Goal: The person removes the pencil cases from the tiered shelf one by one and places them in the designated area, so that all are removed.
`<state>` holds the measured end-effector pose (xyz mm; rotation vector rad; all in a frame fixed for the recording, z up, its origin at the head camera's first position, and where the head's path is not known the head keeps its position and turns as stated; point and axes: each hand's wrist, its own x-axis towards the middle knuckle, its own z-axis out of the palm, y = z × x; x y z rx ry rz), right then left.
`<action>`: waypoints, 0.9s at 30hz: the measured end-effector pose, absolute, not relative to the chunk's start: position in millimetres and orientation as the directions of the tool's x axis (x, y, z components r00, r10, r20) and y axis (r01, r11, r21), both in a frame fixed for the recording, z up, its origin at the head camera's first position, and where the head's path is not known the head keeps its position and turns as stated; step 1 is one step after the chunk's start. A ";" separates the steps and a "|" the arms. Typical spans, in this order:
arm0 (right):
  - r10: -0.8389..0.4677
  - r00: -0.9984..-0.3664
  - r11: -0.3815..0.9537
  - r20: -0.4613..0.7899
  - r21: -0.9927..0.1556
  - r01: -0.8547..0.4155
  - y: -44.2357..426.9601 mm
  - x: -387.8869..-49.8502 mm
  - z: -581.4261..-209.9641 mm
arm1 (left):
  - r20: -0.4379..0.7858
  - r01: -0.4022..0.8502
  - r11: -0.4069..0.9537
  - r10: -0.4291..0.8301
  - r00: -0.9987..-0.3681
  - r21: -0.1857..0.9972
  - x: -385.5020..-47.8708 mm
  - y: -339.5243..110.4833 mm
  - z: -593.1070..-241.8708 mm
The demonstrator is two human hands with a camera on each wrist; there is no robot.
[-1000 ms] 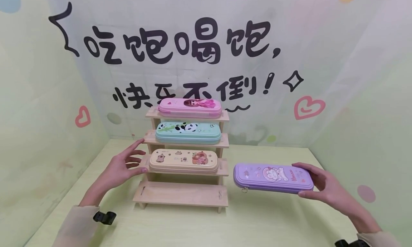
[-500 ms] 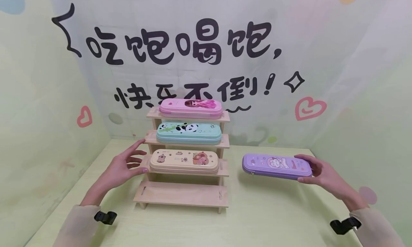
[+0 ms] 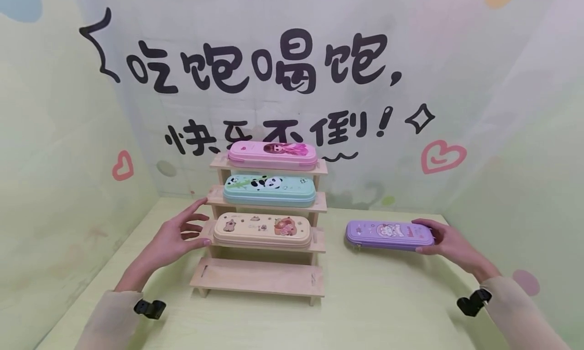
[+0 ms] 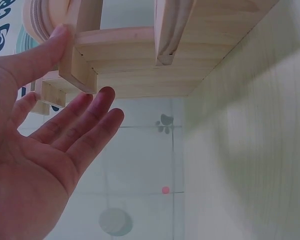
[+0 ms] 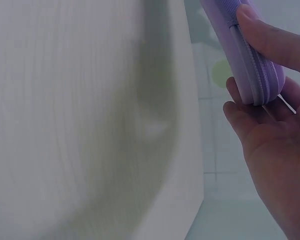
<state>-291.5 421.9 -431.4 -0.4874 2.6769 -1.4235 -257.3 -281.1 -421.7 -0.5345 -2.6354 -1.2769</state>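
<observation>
Your right hand (image 3: 449, 246) grips the purple case (image 3: 382, 235) by its right end, held above the tabletop (image 3: 388, 304), right of the wooden rack (image 3: 257, 277). Your left hand (image 3: 171, 242), fingers loosely spread, touches the rack's left side.

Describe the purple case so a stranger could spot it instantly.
Find the stepped wooden rack, then look right to the right hand. It grips one end of the purple case. Unlike the pink case, mint case and cream case, it alone is purple and off the rack.
</observation>
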 end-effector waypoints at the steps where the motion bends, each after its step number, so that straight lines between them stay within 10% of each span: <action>1: -0.312 -0.946 0.519 0.084 -0.820 -0.244 422.4 -294.0 -432.8 | 0.297 0.385 0.572 0.245 -0.923 0.724 -257.1 -281.3 -421.9; 27: -0.349 -0.937 0.671 -0.005 -0.700 -0.246 426.1 -334.3 -454.0 | 0.295 0.381 0.565 0.242 -0.924 0.732 -258.1 -281.1 -421.8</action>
